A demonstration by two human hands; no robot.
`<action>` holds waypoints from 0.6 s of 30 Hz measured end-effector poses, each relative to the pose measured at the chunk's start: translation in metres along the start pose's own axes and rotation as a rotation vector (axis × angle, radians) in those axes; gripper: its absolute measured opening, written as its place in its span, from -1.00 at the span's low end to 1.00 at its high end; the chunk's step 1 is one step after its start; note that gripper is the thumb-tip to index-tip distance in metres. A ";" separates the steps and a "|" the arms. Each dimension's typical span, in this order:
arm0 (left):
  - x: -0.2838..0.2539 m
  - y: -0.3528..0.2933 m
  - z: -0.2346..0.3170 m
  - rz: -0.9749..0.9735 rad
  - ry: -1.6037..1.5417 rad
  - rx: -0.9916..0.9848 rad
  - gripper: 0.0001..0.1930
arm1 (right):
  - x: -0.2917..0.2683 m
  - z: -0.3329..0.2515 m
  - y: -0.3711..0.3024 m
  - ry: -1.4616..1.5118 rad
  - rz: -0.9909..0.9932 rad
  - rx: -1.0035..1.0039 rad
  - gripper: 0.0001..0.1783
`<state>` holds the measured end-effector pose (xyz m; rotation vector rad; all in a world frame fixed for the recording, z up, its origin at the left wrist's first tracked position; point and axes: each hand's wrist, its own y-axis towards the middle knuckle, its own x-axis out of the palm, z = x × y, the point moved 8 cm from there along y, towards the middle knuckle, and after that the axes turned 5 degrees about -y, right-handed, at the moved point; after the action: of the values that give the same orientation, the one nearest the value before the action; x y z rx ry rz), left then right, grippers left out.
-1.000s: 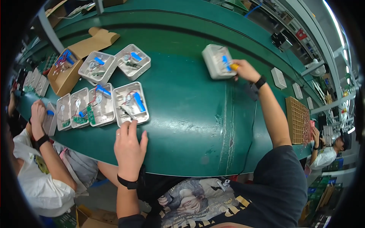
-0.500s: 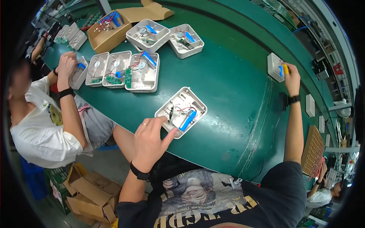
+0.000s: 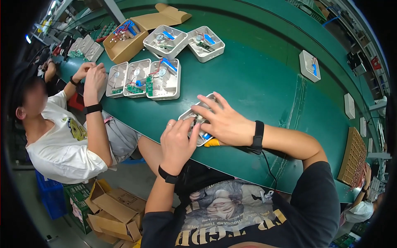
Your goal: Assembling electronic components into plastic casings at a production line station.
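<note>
A white plastic casing (image 3: pixel 183 115) lies on the green table before me, mostly hidden under both hands. Part of a blue battery cell (image 3: pixel 206 135) shows inside it. My left hand (image 3: pixel 178 142) is closed at the casing's near left side, its bent fingers and thumb over the rim and the parts inside. From the right, my right hand (image 3: pixel 227 124) reaches over the casing, several fingers spread across it. A yellow-handled tool (image 3: pixel 212 143) pokes out from beneath that palm; its other end is hidden.
Several similar casings (image 3: pixel 164 99) with batteries and green boards stand at the left and back. An open cardboard box (image 3: pixel 120 51) holds blue batteries. Another casing (image 3: pixel 310 66) sits far right. A co-worker's hands (image 3: pixel 94 80) work at left. A brown gridded tray (image 3: pixel 351 157) lies right.
My right hand has come from the casing at the far right to the one before me, bringing the yellow-handled tool. My left hand has stayed at the near casing, its fingers now further in.
</note>
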<state>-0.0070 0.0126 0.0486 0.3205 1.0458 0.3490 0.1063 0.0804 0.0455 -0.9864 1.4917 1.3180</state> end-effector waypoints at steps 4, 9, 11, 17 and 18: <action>0.002 0.000 0.003 0.004 -0.014 0.010 -0.79 | -0.001 0.012 -0.003 0.201 -0.080 0.011 -0.61; 0.004 -0.002 0.006 0.006 -0.015 0.022 -0.80 | -0.004 0.018 -0.009 0.400 -0.126 0.008 -0.66; 0.005 -0.003 0.008 0.001 -0.016 0.019 -0.81 | -0.006 0.020 -0.010 0.412 -0.142 0.014 -0.67; 0.007 0.000 0.011 0.005 -0.006 0.046 -0.81 | -0.011 0.021 -0.008 0.443 -0.180 -0.030 -0.72; 0.007 -0.001 0.012 0.002 -0.001 0.042 -0.81 | -0.011 0.023 -0.008 0.443 -0.180 -0.026 -0.72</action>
<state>0.0069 0.0139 0.0478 0.3593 1.0527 0.3295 0.1196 0.1023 0.0530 -1.4633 1.6629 1.0336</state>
